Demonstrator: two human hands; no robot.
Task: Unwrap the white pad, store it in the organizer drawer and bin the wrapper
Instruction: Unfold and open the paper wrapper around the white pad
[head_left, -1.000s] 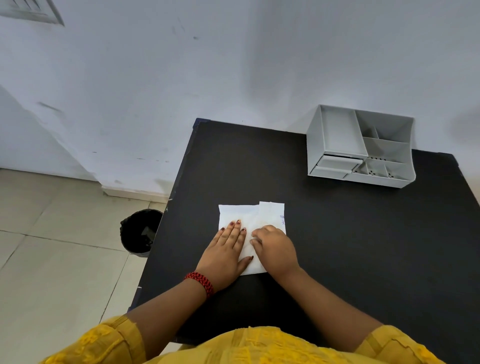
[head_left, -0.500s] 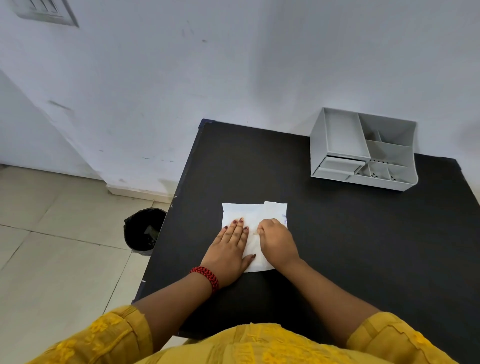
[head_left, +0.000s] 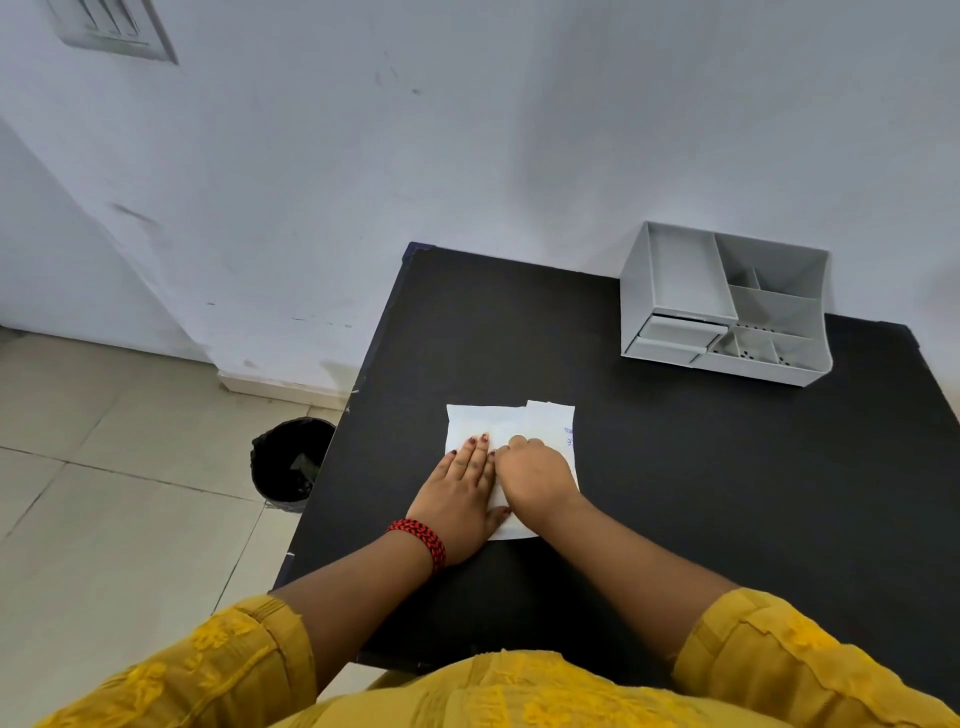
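Nearest the camera, two yellow sleeves (head_left: 223, 670) lead to the hands at work. The left hand (head_left: 460, 496), a red bracelet (head_left: 418, 540) at its wrist, lies flat with fingers extended, pressing the white pad (head_left: 480, 421) against the black table (head_left: 727, 493); it grips nothing. The right hand (head_left: 535, 475) touches it on the right, fingers curled under at the pad's middle; whether they pinch a wrapper edge cannot be told. The pad lies under and just beyond both hands, a flap with faint blue print (head_left: 569, 435) showing to the right of the right hand.

Handling, by judgement: the pad looks thin, soft and very light, its wrapper probably slick film, so it would slide or crumple unless pinned. The loose right-hand flap, or the seam by the curled fingers, seems the best place to take hold while the flat palm anchors the rest.

To the left of the hands, on the floor below the table edge, stands the black bin (head_left: 291, 465). Well beyond and to the right, against the wall (head_left: 467, 130), sits the grey organizer (head_left: 727, 306), its drawers (head_left: 675, 335) facing the person and appearing shut or nearly so.
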